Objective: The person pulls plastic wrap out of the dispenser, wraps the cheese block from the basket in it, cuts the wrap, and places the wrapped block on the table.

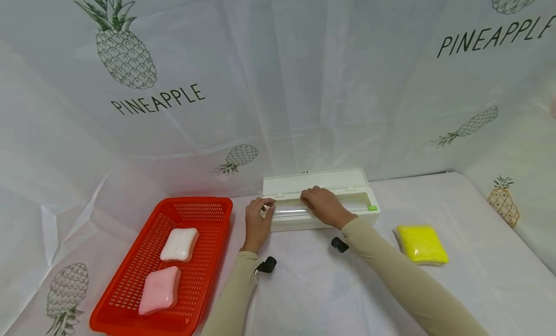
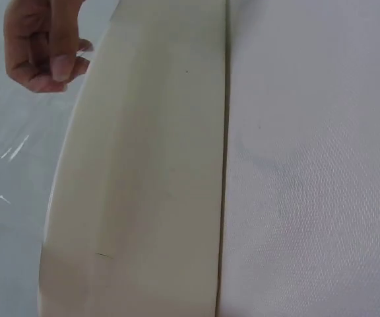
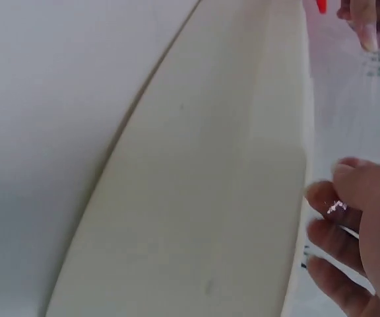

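A long white cling film dispenser [image 1: 299,224] stands at the back of the table with its lid [image 1: 312,178] raised. Clear cling film [image 1: 288,209] shows inside it, and glossy streaks of film [image 2: 17,148] catch light in the left wrist view. My left hand [image 1: 257,222] is at the dispenser's left end, thumb and fingers pinching the film's edge. Over the middle of the box, my right hand [image 1: 326,206] pinches the film too; a shiny bit of it lies at its fingertips [image 3: 322,196] in the right wrist view.
On the left stands a red plastic basket [image 1: 221,249] with a white sponge-like block [image 1: 179,244] and a pink one [image 1: 159,290]. A yellow wrapped block [image 1: 421,244] lies on the right. Behind the dispenser hangs a pineapple-print cloth [image 1: 295,85].
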{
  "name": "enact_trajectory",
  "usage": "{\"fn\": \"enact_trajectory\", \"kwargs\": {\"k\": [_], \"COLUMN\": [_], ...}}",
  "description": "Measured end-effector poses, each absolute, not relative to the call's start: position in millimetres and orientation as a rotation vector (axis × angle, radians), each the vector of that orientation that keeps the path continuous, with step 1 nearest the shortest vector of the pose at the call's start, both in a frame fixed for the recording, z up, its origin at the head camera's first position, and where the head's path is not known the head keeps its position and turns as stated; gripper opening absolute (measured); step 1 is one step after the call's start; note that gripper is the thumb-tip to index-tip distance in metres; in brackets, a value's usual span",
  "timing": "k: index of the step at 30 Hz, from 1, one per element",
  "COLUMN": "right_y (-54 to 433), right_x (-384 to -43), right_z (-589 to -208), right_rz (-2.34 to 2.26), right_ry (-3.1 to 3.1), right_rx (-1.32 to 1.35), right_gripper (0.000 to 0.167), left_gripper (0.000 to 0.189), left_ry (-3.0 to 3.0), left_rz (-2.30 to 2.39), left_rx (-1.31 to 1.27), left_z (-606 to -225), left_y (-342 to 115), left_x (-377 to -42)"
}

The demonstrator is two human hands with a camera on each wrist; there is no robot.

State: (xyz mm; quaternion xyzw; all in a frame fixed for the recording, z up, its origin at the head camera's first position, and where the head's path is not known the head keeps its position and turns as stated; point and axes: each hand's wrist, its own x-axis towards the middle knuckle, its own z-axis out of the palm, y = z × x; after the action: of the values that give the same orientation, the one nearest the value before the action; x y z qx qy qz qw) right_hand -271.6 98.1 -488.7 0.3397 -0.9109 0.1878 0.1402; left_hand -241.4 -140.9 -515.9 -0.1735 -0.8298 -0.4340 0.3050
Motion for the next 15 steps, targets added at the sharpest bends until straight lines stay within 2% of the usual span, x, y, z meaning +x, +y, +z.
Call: {"fn": "enact_trajectory", "kwargs": {"k": [7,15], "right_y": [114,127], "right_x": [-271,-275], "right_z": [-490,-495], "right_rz": [0.594,0.494], "right_ry": [-2.62,-2.634], "right_rx": [1.07,0.892], "right_gripper": [0.016,0.01], "left_gripper": [0.012,0.01], "left_ry": [-2.147,-2.116], "left_rz": [-1.17,-1.22], "left_rx": [-0.492,-0.518], "left_z": [-514,-515], "left_y": [-140,-142], "left_x": [-240,-239]}}
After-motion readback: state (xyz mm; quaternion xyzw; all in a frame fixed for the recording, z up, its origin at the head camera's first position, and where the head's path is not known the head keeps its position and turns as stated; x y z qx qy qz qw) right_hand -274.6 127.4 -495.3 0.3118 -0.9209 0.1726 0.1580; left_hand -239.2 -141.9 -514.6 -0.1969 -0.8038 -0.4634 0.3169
